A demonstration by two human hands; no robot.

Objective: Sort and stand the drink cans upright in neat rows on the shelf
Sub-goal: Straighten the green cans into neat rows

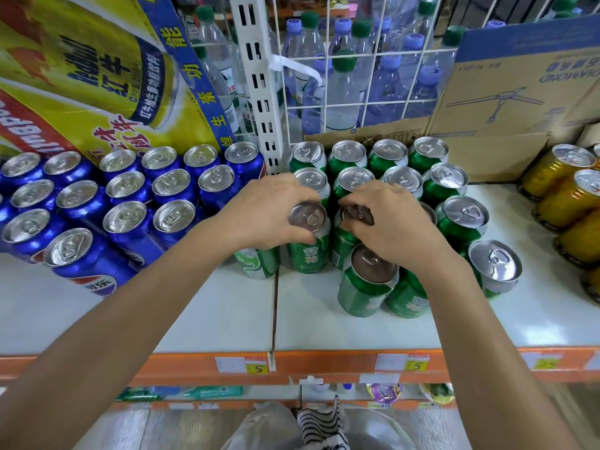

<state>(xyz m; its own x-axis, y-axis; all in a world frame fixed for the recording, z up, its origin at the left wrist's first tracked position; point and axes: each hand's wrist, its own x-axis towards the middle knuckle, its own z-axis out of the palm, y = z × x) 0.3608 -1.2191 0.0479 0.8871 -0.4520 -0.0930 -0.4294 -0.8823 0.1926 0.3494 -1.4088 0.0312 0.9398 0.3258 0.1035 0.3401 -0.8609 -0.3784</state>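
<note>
Green drink cans stand upright in rows on the white shelf (227, 319), in the middle of the head view. My left hand (263, 212) grips the top of one green can (308, 235) in the third row. My right hand (393, 222) is closed on the top of the neighbouring green can (344, 241). Another green can (367, 280) stands just in front of my right wrist, and one more (493, 264) stands to its right. A further green can (258, 263) shows partly under my left hand. Blue cola cans (130, 219) fill the left side in rows.
Yellow cans (571, 196) are at the right edge. A yellow energy-drink carton (97, 69) stands behind the blue cans, a cardboard box (519, 92) at back right, water bottles (344, 76) behind a wire grid. An orange price rail (324, 365) marks the shelf's front edge.
</note>
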